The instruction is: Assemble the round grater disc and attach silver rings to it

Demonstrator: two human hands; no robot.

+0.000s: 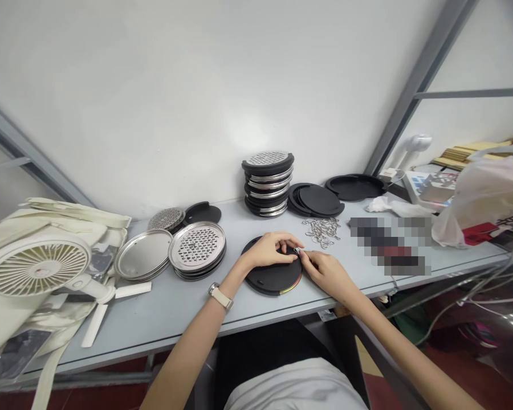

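A round black disc (pixel 267 280) lies flat on the table in front of me, with a hole near its lower left and a shiny strip along its lower right rim. My left hand (pixel 273 249) reaches over the disc, thumb and curved fingers meeting at a small metal clip (pixel 297 250) by its right edge. From the other side, my right hand (pixel 324 271) pinches the same clip between thumb and forefinger. Fingertips partly hide the clip. Just beyond the right hand is a loose pile of metal wire clips (pixel 322 230).
Perforated metal grater discs (pixel 198 246) and plain metal discs (pixel 143 256) are stacked at left, near a white fan (pixel 38 265). Behind stand a tall stack of discs (pixel 268 185) and black lids (pixel 320 200). A plastic bag (pixel 487 193) sits at right.
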